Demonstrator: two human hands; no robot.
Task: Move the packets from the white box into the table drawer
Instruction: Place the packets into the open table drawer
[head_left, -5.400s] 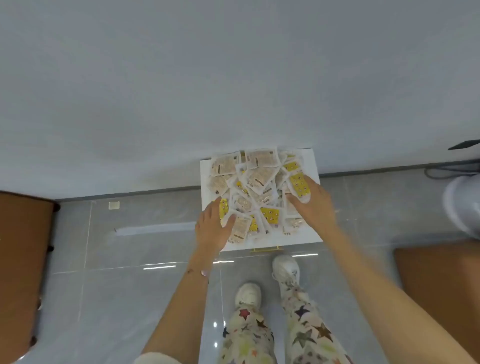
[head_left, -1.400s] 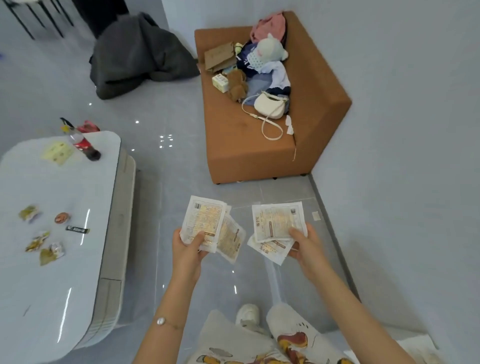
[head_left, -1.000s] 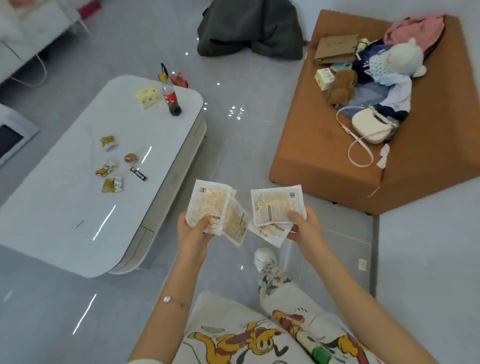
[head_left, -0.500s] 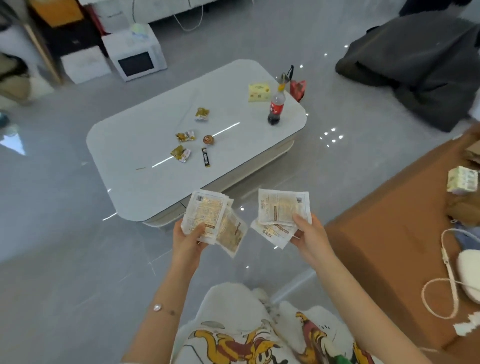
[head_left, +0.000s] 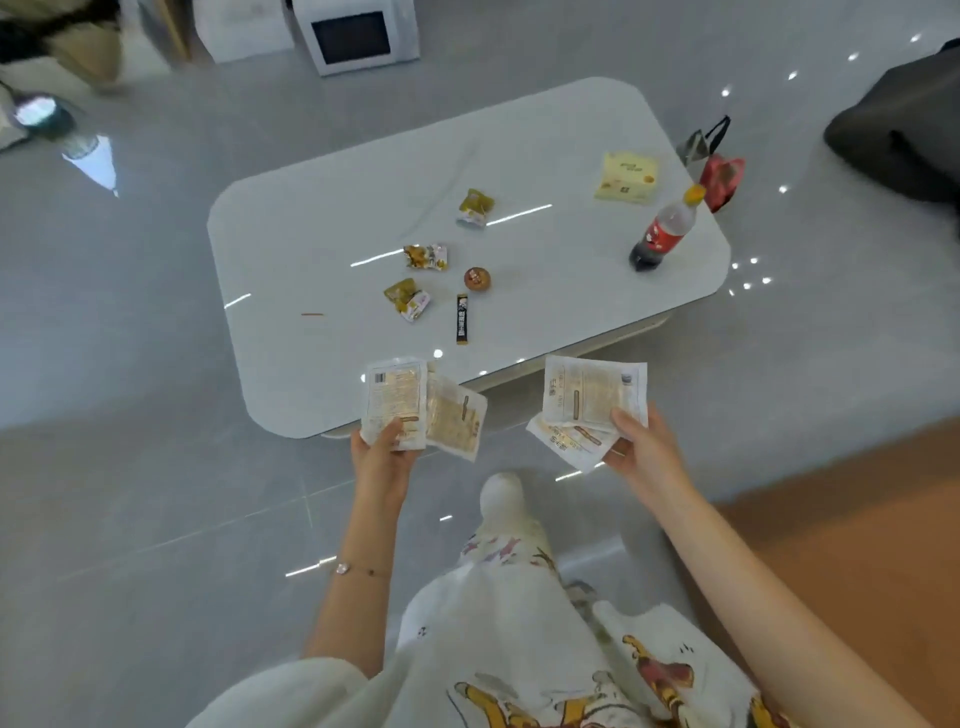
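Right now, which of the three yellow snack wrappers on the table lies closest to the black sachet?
The front wrapper, just left of the black sachet; the other two lie farther back on the table.

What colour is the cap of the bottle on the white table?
The cap is yellow-orange; it shows best in the head view.

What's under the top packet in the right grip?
A second packet lies under the top packet, its lower-left corner sticking out, both pinched by the right grip. The top one covers most of it, so any further packet between them cannot be seen.
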